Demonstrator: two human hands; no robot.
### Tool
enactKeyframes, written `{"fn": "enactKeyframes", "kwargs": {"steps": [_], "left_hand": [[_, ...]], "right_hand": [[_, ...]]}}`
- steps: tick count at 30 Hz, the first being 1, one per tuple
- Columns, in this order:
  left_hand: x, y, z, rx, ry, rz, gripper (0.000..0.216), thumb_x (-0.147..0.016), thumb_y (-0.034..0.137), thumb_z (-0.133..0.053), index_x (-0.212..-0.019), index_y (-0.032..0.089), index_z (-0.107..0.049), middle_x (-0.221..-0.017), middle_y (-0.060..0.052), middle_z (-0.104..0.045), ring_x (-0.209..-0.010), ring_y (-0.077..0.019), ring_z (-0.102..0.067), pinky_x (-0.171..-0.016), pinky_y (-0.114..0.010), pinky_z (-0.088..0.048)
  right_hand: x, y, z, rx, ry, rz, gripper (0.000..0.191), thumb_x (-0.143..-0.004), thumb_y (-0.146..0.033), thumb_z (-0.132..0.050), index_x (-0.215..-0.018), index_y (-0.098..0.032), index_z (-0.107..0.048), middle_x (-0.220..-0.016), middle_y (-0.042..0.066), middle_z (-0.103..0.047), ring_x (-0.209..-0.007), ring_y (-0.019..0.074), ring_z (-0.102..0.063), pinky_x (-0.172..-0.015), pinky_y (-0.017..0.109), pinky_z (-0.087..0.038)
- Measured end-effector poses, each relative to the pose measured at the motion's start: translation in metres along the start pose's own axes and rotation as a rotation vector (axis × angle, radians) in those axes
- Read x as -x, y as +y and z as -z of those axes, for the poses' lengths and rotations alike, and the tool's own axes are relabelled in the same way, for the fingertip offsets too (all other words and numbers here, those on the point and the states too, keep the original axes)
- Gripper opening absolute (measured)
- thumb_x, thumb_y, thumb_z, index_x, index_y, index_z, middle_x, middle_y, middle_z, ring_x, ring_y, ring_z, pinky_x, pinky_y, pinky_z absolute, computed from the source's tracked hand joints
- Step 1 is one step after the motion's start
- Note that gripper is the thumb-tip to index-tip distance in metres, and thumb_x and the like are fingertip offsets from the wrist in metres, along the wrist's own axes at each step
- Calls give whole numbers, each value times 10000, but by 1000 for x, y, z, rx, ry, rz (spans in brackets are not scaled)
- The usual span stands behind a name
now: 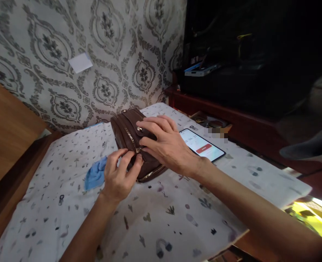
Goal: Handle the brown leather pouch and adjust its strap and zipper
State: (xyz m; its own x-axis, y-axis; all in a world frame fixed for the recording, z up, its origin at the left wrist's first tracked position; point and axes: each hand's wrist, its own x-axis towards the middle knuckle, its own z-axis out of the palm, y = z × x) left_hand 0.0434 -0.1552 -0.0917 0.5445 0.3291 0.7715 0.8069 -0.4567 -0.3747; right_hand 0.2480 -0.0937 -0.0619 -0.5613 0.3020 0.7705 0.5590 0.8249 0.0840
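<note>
A brown leather-look bag (126, 125) with gold-toned zippers and a snap flap lies on the patterned cloth. My right hand (167, 143) reaches over its top, thumb and index finger pinched at the zipper pull (138, 149), the other fingers resting over the flap side. Lower down, my left hand (121, 174) grips the bag beside the same zipper, its fingertips curled against the brown material. Just left of that hand, a crumpled blue cloth (95, 174) lies partly hidden by it and the bag.
A phone (211, 147) with a lit timer screen lies right of the bag. The table's white printed cloth (76, 218) spreads around it. Behind stand a patterned wall (108, 47) and a large dark screen (259, 54). A wooden panel (10, 127) is at left.
</note>
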Motion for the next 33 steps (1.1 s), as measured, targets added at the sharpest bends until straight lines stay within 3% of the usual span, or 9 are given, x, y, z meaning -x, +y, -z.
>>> {"fn": "enactKeyframes", "kwargs": {"steps": [3, 6, 13, 20, 26, 29, 31, 33], "left_hand": [[0, 0, 0, -7, 6, -6, 291, -854, 92, -723, -1106, 235, -723, -1048, -96, -707, -1091, -262, -620, -886, -400, -560], [1, 0, -1, -11, 10, -11, 290, -848, 85, -728, -1102, 226, -720, -1050, -100, -710, -1094, -264, -617, -877, -403, -570], [1, 0, -1, 11, 46, -12, 242, -843, 83, -738, -1042, 220, -725, -1050, -89, -707, -1095, -256, -621, -888, -394, -585], [-3, -1, -2, 24, 123, -49, 224, -810, 60, -772, -1000, 165, -720, -1003, -94, -706, -1051, -260, -632, -844, -387, -603], [-3, -1, -2, 48, 109, -44, 236, -824, 53, -757, -1018, 179, -715, -1021, -89, -702, -1066, -261, -633, -855, -393, -604], [-4, -1, 1, 58, 92, -29, 273, -811, 53, -769, -1043, 182, -707, -1013, -92, -701, -1048, -266, -626, -859, -409, -587], [-6, 0, 3, 63, 71, -17, 285, -812, 69, -772, -1062, 184, -698, -1006, -96, -703, -1031, -270, -622, -857, -421, -563], [-10, 1, 6, 58, 44, -1, 249, -828, 115, -774, -1048, 188, -685, -989, -96, -710, -1004, -271, -621, -858, -433, -527]], "right_hand": [[-3, 4, 8, -29, -50, 84, 258, -1061, -181, -431, -923, -227, -645, -996, 28, -690, -1076, 211, -606, -1223, 523, -291], [0, 1, 8, -56, -52, 65, 284, -1065, -173, -411, -929, -216, -657, -817, 5, -647, -848, 183, -587, -1163, 474, -353], [17, -16, -6, -156, 123, -15, 202, -1041, -171, -479, -968, -211, -664, -792, -13, -651, -780, 161, -573, -1147, 445, -346], [20, -15, -8, -253, 122, -24, 144, -989, -156, -515, -965, -209, -647, -817, 1, -658, -791, 179, -580, -1138, 490, -357], [20, -14, -10, -245, 131, -7, 140, -972, -175, -522, -936, -230, -645, -787, -9, -639, -803, 187, -589, -1140, 510, -376], [23, -11, -7, -226, 150, 8, 147, -979, -189, -546, -1069, -240, -651, -972, 30, -696, -982, 222, -635, -1186, 552, -343], [30, -11, -7, -210, 189, -55, 302, -975, -205, -575, -1272, -262, -593, -1265, 83, -656, -1220, 274, -591, -1203, 587, -334], [41, -13, -10, -222, 261, -231, 529, -961, -243, -627, -1458, -287, -451, -1475, 123, -519, -1391, 318, -481, -1194, 602, -364]]}}
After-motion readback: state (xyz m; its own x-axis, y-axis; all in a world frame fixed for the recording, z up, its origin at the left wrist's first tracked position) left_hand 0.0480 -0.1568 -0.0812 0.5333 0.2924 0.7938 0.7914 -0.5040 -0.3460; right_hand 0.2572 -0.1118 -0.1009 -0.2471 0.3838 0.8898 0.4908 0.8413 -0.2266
